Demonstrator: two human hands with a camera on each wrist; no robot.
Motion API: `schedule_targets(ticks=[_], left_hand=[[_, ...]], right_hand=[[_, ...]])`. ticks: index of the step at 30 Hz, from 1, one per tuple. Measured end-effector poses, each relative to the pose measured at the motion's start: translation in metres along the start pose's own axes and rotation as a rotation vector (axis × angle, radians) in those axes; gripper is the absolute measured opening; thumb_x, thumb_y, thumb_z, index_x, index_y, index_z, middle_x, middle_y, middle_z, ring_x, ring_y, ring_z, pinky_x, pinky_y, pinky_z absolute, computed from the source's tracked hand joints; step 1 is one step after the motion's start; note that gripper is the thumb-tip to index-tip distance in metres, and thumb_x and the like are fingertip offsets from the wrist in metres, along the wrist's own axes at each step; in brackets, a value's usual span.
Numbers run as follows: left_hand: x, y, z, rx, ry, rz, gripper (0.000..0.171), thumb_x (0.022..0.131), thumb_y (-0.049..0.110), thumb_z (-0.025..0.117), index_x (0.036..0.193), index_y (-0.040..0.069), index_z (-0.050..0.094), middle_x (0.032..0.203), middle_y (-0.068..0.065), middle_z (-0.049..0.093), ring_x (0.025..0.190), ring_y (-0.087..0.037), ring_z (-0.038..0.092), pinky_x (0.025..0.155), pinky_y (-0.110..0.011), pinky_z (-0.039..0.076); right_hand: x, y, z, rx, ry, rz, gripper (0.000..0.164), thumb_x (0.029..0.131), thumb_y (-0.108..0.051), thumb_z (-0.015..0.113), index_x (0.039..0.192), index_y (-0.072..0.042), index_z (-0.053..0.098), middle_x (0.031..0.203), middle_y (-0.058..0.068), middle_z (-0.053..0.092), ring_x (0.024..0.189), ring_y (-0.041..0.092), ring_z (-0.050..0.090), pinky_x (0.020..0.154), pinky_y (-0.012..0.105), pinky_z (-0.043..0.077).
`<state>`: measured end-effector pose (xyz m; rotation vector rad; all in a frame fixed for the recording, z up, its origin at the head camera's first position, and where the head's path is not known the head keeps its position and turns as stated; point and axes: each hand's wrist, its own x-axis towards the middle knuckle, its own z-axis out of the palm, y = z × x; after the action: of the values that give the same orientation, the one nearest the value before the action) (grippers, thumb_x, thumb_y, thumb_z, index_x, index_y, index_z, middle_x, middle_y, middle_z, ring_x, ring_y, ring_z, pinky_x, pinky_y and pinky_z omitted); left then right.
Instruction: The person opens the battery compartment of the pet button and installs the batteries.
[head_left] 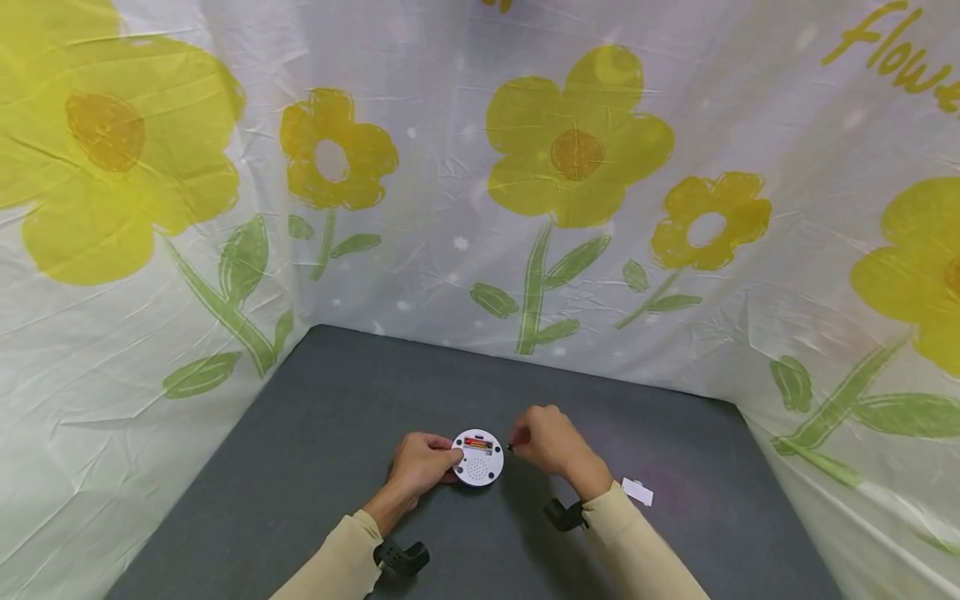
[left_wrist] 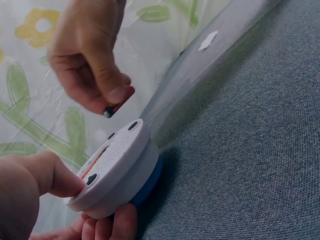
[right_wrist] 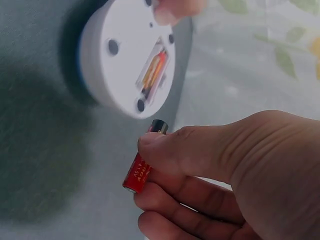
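A round white battery-powered device (head_left: 480, 477) with a blue lower part is turned so its underside shows. Small dark feet, a cluster of tiny holes and an uncovered battery compartment are on that side. My left hand (head_left: 422, 462) grips its left edge, thumb on top and fingers beneath. One red and black battery (right_wrist: 156, 69) lies in the compartment. Just right of the device, my right hand (head_left: 551, 439) pinches another red and black battery (right_wrist: 135, 175) between thumb and fingers, apart from the device.
A small white battery cover (head_left: 637, 492) lies on the dark grey tabletop (head_left: 360, 392), by the right forearm. White sheets with yellow flowers (head_left: 577, 154) hang behind and at both sides. Black wrist straps (head_left: 401, 558) sit on both arms.
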<state>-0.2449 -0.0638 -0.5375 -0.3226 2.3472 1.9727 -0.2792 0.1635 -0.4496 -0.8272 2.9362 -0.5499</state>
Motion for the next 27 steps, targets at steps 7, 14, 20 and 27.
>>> schedule_targets(ticks=[7,14,20,27], left_hand=[[-0.001,0.001,-0.001,-0.006,-0.003,-0.002,0.025,0.085,0.005,0.079,0.107,-0.007,0.077,0.094,-0.014,0.079,0.074,-0.017,0.076,0.063,-0.031,0.067],[-0.003,0.000,-0.001,-0.021,-0.013,0.019,0.022,0.085,0.005,0.078,0.104,-0.007,0.078,0.091,-0.013,0.079,0.073,-0.018,0.077,0.063,-0.032,0.067],[-0.003,0.000,-0.001,-0.006,-0.012,0.024,0.019,0.085,0.006,0.078,0.101,-0.005,0.079,0.090,-0.011,0.079,0.072,-0.017,0.076,0.062,-0.031,0.066],[-0.003,0.000,-0.002,0.007,-0.002,0.021,0.019,0.085,0.006,0.078,0.101,-0.004,0.079,0.091,-0.012,0.078,0.071,-0.017,0.076,0.062,-0.031,0.066]], right_hand=[[0.012,-0.017,0.001,-0.005,-0.015,-0.028,0.010,0.086,-0.001,0.086,0.090,-0.010,0.084,0.085,0.002,0.078,0.075,0.019,0.071,0.068,0.041,0.061],[0.022,-0.031,0.007,-0.005,-0.029,-0.040,0.009,0.088,-0.002,0.085,0.089,-0.010,0.083,0.086,0.003,0.078,0.076,0.018,0.071,0.067,0.040,0.060],[0.027,-0.040,0.011,-0.001,-0.046,-0.054,0.006,0.089,-0.003,0.085,0.090,-0.008,0.083,0.089,0.006,0.080,0.075,0.020,0.071,0.064,0.038,0.060],[0.033,-0.045,0.017,-0.018,-0.052,-0.088,0.004,0.090,-0.006,0.086,0.089,-0.010,0.084,0.088,0.004,0.080,0.075,0.019,0.072,0.064,0.034,0.060]])
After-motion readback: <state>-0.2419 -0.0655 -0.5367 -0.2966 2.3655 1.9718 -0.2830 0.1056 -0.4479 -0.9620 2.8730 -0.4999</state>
